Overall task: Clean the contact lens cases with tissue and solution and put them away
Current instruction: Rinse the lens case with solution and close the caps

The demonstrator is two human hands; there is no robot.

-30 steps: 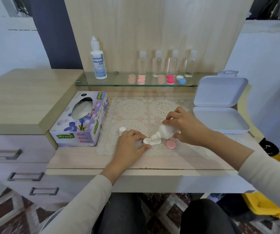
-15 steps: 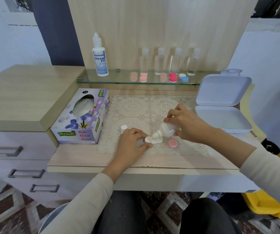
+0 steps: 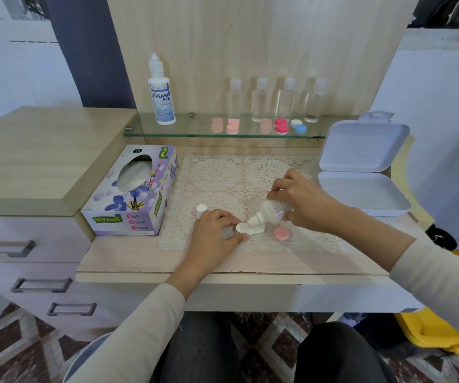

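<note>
On the lace mat [image 3: 223, 175], head view: the left hand [image 3: 217, 230] sits knuckles-up, fingers curled, pinching the left end of the white lens case [image 3: 252, 230]. The right hand [image 3: 303, 203] comes in from the right, gripping a small solution bottle [image 3: 271, 212] tipped nozzle-down onto that case. A pink cap [image 3: 281, 233] lies just beside it.

Long plain cream sleeves [image 3: 140, 333] to the wrists, dark trousers [image 3: 336, 352] on both legs.
</note>
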